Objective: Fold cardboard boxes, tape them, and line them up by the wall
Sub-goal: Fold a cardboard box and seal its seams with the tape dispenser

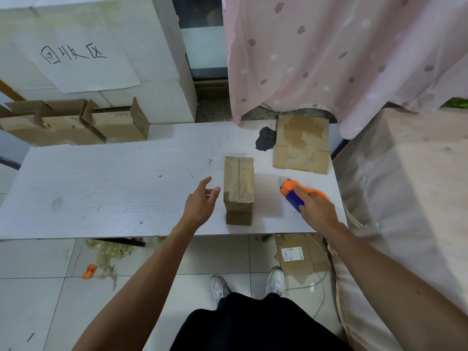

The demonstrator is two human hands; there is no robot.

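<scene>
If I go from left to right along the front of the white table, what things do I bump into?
First the left hand → folded cardboard box → orange and blue tape dispenser, gripped by the right hand.

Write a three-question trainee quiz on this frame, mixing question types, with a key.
1. True or false: the left hand grips the folded box.
2. Multiple choice: the right hand holds A) a marker, B) the tape dispenser, C) the folded box.
3. Fill in: the row of open boxes stands beyond the table, on the view's far ____ side.

Key: 1 false, the hand is open beside the box and not touching it; 2 B; 3 left.
</scene>
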